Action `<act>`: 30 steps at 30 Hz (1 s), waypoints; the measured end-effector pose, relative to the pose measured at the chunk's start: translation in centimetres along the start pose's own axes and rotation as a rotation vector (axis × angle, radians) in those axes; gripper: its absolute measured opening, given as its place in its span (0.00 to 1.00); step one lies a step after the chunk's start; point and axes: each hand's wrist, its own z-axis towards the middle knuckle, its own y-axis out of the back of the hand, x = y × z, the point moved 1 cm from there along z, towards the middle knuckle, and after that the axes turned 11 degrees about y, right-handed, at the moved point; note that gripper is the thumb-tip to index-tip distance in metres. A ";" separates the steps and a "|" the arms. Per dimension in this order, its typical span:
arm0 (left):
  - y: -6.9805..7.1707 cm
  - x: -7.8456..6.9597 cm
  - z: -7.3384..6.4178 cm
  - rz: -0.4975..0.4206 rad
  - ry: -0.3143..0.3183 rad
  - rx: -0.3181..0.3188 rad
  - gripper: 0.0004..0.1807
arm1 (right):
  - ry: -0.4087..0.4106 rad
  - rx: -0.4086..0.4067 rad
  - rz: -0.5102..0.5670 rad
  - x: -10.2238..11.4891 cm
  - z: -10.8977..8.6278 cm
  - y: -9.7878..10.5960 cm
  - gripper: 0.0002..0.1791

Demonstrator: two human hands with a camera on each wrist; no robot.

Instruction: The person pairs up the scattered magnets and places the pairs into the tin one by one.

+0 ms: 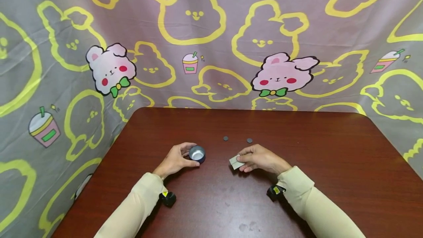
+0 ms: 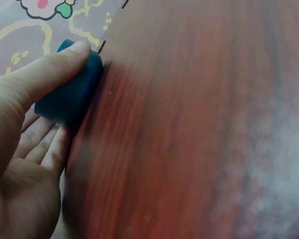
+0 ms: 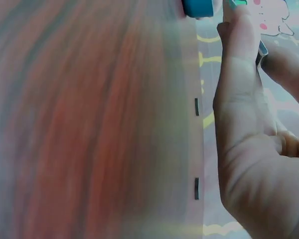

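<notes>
My left hand (image 1: 174, 161) grips a small round open-topped dark blue tin (image 1: 197, 154) with a silvery inside, which stands on the table. In the left wrist view the thumb lies across the upper part of the tin (image 2: 72, 97), with the other fingers around its far side. To the right, my right hand (image 1: 260, 159) pinches a small flat pale rectangular piece (image 1: 235, 162) with a line across it, held close over the table. The right wrist view shows only a narrow metallic edge (image 3: 261, 52) of it; what kind of thing it is I cannot tell.
Two small dark discs lie flat beyond the hands, a left disc (image 1: 226, 138) and a right disc (image 1: 249, 140). The brown wooden table (image 1: 211, 201) reaches back to a patterned cloth (image 1: 218, 58) that hangs behind it and along the sides.
</notes>
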 end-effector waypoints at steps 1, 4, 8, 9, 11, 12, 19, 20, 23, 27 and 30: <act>0.0 0.0 0.0 -0.001 -0.001 -0.002 0.37 | 0.000 -0.004 0.017 0.0 0.1 -0.1 0.19; -0.1 0.0 0.0 0.002 -0.002 -0.014 0.37 | -0.006 -0.022 0.061 0.0 0.4 -0.3 0.18; -0.3 0.0 0.0 0.022 0.004 -0.032 0.37 | -0.013 -0.042 0.094 0.1 0.8 -0.5 0.18; -0.3 -0.1 0.0 0.026 0.006 -0.034 0.37 | -0.013 -0.043 0.099 0.1 1.0 -0.6 0.18; -0.4 -0.3 -0.1 0.033 0.004 -0.036 0.37 | -0.011 -0.047 0.111 0.1 1.1 -0.7 0.17; -0.4 -0.6 -0.3 0.035 0.003 -0.036 0.37 | -0.008 -0.047 0.114 0.1 1.2 -0.8 0.17; -0.3 -3.1 -2.0 0.024 0.011 -0.014 0.34 | 0.003 -0.060 0.127 0.1 1.6 -1.3 0.17; -0.3 -3.2 -2.1 0.021 0.015 -0.012 0.34 | 0.004 -0.062 0.126 0.1 1.6 -1.4 0.17; -0.3 -3.4 -2.3 0.013 0.016 -0.014 0.34 | 0.010 -0.067 0.129 0.2 1.8 -1.6 0.19; -0.3 -3.2 -2.1 0.012 0.007 -0.014 0.34 | 0.030 -0.076 0.142 0.4 2.2 -1.9 0.20; -0.3 -3.1 -2.0 0.023 -0.004 -0.008 0.34 | 0.037 -0.090 0.152 0.4 2.5 -2.1 0.20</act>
